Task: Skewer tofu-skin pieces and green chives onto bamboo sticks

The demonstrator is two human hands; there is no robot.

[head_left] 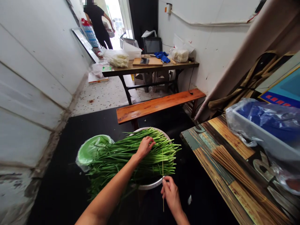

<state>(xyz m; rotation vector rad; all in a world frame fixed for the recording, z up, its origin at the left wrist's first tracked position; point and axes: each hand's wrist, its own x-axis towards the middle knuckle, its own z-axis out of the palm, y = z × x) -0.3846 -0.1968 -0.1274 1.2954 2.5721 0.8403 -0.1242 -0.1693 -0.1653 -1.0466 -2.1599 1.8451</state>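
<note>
A big heap of green garlic chives [154, 159] lies across a round metal basin [152, 186], leafy ends to the left, pale stem ends to the right. Over the upper middle of the heap is my left hand [145, 146], its fingers curled together in a pinch. What those fingers hold, if anything, is too small to make out. My right hand [170, 190], at the basin's near right rim, pinches a thin bamboo skewer [162, 165] between thumb and fingers. The skewer stands nearly upright in view, its upper part in front of the stem ends.
A green plastic-covered bowl [95, 150] sits left of the chives. On the right, a patterned table [225, 184] bears a bundle of skewers [241, 175] and a plastic-wrapped bin [262, 131]. Ahead stand an orange bench [159, 104] and a cluttered table [112, 72]. A person [97, 23] is near the doorway.
</note>
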